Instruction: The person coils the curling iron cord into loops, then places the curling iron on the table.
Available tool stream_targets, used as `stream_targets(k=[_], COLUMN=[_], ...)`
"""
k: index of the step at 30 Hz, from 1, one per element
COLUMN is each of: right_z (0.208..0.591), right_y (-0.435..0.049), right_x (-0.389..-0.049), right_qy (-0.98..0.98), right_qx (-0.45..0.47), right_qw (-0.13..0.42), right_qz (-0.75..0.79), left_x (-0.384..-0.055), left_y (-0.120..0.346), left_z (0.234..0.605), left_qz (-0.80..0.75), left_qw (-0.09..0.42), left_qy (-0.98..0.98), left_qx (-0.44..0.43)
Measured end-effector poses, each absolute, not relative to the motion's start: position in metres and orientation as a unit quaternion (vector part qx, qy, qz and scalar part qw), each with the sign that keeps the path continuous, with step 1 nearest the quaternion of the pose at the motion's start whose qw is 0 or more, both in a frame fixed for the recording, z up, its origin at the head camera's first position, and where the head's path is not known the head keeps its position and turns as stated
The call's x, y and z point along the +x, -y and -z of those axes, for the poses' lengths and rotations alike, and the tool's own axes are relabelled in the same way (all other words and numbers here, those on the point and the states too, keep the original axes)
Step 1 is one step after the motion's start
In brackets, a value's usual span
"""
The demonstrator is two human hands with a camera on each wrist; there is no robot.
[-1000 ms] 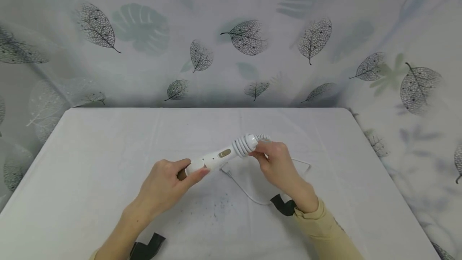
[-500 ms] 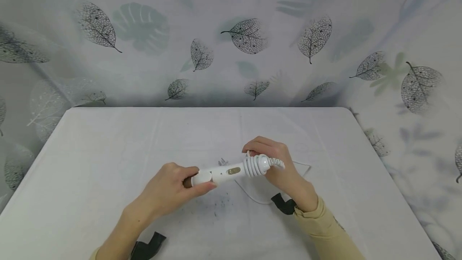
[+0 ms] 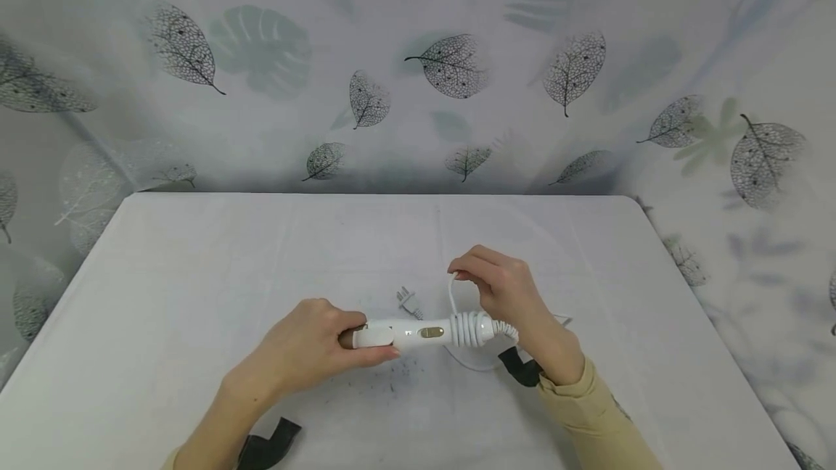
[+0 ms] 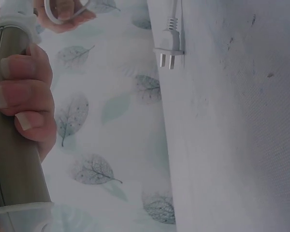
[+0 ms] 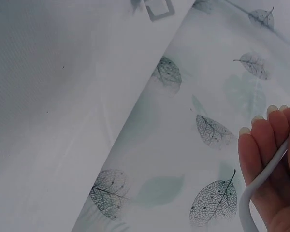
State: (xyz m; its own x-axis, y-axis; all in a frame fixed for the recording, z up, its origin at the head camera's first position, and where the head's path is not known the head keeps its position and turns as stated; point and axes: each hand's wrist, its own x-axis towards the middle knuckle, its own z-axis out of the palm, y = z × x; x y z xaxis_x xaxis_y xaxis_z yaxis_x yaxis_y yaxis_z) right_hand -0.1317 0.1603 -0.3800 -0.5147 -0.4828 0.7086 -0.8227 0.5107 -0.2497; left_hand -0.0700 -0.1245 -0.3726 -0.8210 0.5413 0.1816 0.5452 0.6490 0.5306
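Note:
My left hand [image 3: 313, 339] grips a white hair styling iron [image 3: 408, 334] by its far-left end. In the left wrist view its fingers [image 4: 26, 94] curl round the bronze barrel [image 4: 14, 159]. A gold switch [image 3: 431, 332] shows on the white handle, which lies level and points right. Several turns of the white power cord [image 3: 466, 330] are wound round the handle's right end. Above that coil, my right hand [image 3: 503, 285] pinches a length of the cord [image 5: 266, 171] between thumb and fingers. The cord's plug [image 3: 408, 301] lies on the table behind the iron.
Dark specks [image 3: 392, 376] mark the white-covered table [image 3: 228, 252] below the iron. A thin grey squared outline [image 5: 170, 12] lies on the table in the right wrist view. Black pieces [image 3: 268, 448] sit by both wrists. A leaf-patterned backdrop [image 3: 392, 20] stands behind.
The iron has swung from a slant to level and come down closer to me. My right hand has gone from beside its cord end to behind the handle, drawing cord up.

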Motion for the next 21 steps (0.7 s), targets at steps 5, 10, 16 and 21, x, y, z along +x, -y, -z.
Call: stream_targets(k=[5, 10, 16, 21], right_z=[0.3803, 0.379, 0.3767, 0.374], right_y=[-0.1616, -0.1627, -0.1639, -0.1644], right_x=[-0.1317, -0.1295, -0.1275, -0.1268], right_qy=[0.829, 0.84, 0.827, 0.814], right_qx=[0.379, 0.367, 0.385, 0.407], right_qw=[0.294, 0.282, 0.28, 0.288], right_qz=[-0.288, -0.284, -0.3, -0.297], left_x=[-0.0693, -0.0692, -0.0702, -0.0707], left_y=[0.1232, 0.1229, 0.122, 0.1216], left_z=[0.3724, 0.3741, 0.3772, 0.3771], left_qz=[0.281, 0.275, 0.251, 0.232], left_qw=[-0.017, -0.02, -0.014, -0.024], left_qy=[0.915, 0.918, 0.926, 0.934], left_qx=[-0.29, -0.286, -0.283, -0.27])
